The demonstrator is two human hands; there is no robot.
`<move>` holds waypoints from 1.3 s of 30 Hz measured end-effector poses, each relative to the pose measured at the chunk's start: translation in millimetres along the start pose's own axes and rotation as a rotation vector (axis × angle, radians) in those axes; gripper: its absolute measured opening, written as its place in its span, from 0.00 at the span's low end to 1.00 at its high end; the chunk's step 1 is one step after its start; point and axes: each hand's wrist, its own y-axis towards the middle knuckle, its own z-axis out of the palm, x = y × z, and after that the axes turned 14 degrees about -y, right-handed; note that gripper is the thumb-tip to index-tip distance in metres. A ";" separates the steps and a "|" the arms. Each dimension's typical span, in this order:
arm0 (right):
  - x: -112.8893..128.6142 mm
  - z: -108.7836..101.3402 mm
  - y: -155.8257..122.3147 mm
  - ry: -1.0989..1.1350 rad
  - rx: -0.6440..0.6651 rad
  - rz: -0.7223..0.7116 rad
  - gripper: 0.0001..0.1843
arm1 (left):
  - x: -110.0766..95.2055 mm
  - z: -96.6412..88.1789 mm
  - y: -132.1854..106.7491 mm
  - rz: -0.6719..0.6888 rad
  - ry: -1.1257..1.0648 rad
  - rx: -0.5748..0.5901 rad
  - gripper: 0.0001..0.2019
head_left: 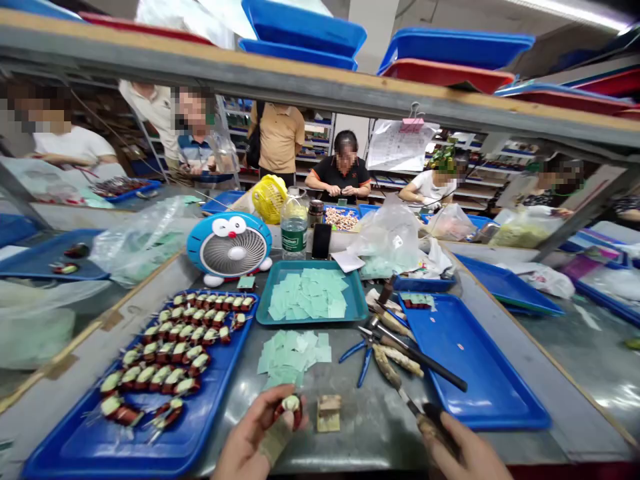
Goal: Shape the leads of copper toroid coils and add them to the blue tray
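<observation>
Red-wound coil (291,408) clenched in left fingers (267,417); right hand (463,455) cut off, its grip unclear

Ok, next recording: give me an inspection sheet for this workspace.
surface: scratched grey metal bench
job's things: wound red-and-cream coils on a blue tray; green paper squares in a teal tray; blue-handled pliers
clutter: plastic bags, water bottle, phone, cartoon fan
grippers: left hand pinches one coil; right hand grips a metal-tipped tool
cables: nothing seen
surroundings: co-workers at benches, overhead shelf holding trays
</observation>
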 end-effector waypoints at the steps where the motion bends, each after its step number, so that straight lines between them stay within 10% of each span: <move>1: 14.4 3.6 -5.8 0.234 0.056 0.057 0.30 | 2.3 -3.4 2.5 -0.007 0.011 0.003 0.28; 4: 66.4 34.9 -1.6 0.811 0.143 0.193 0.37 | 12.4 -7.4 9.5 -0.014 0.019 0.058 0.26; 9: 122.1 66.2 42.6 0.890 0.160 0.146 0.33 | 16.3 0.4 7.1 -0.011 -0.012 0.117 0.26; 15: 103.9 42.3 14.9 1.003 0.176 0.100 0.44 | 4.5 2.7 1.9 0.039 0.092 0.130 0.22; 18: 82.7 48.6 -25.4 1.102 0.449 0.048 0.48 | 5.1 2.2 2.3 0.033 0.102 0.162 0.20; 22: 72.0 53.9 -57.8 0.660 0.356 -0.028 0.40 | 8.6 -1.2 1.4 0.080 0.174 0.237 0.26; 28: 96.2 17.1 -59.2 -0.301 -0.278 -0.752 0.28 | 5.8 -5.0 0.3 0.385 0.638 0.301 0.23; 34: 114.5 7.4 -55.8 -0.395 -0.307 -0.892 0.09 | 2.0 -5.3 -0.5 0.662 0.862 0.388 0.17; 39: 105.9 13.9 -54.5 -0.391 -0.311 -0.931 0.11 | -7.5 0.7 -9.0 0.474 0.707 0.397 0.12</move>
